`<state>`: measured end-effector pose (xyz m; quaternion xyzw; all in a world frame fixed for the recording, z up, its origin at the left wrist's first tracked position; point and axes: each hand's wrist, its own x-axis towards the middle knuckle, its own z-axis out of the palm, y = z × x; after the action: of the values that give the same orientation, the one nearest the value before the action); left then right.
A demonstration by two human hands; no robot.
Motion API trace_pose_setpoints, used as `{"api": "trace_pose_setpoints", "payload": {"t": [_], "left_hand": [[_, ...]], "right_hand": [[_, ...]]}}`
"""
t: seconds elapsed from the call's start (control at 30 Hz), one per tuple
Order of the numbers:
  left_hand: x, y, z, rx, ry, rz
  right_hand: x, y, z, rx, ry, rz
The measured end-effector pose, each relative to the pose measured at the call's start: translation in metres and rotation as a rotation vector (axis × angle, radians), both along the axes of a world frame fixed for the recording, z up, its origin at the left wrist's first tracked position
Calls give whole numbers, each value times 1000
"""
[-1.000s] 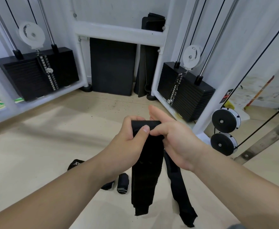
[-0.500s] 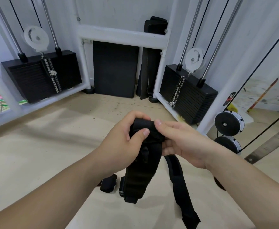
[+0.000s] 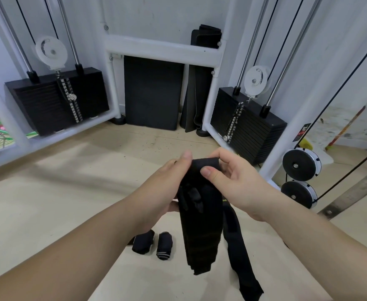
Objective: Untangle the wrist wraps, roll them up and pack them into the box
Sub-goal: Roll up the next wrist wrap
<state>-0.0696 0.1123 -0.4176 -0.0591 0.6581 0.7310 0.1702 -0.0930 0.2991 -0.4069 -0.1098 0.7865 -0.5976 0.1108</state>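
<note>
I hold a black wrist wrap (image 3: 200, 224) up in front of me, its top end folded into a small roll. My left hand (image 3: 163, 190) grips the roll from the left, thumb up at its top. My right hand (image 3: 232, 181) pinches the roll from the right, thumb on its front. The wide strip hangs down below my hands. A second narrower black strap (image 3: 241, 253) dangles beside it to the right. Two rolled black wraps (image 3: 143, 244) (image 3: 164, 246) lie on the floor below. No box is in view.
A white cable machine frame (image 3: 160, 48) stands ahead with black weight stacks left (image 3: 54, 103) and right (image 3: 247, 124). Black mats (image 3: 152, 92) lean on the wall between them. Black pulley wheels (image 3: 299, 164) sit at the right. The floor is pale beige.
The roll at the wrap's top has been turned further. My left thumb moved from the front of the roll up to its top, and my right thumb now presses its front.
</note>
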Motion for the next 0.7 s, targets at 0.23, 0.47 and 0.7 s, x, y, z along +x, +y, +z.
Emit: {"api": "trace_pose_setpoints", "payload": {"t": [0.23,0.47,0.7], "left_hand": [[0,-5,-3,-137,265,72],[8,-4,-1,-283,461,53],[9,-6,-1,-229,374,-51]], "right_hand": [[2,-3,2,-84,-148,-16],[-3,1,4,-129,-475,85],[-3,1,-2,-220,-435,47]]}}
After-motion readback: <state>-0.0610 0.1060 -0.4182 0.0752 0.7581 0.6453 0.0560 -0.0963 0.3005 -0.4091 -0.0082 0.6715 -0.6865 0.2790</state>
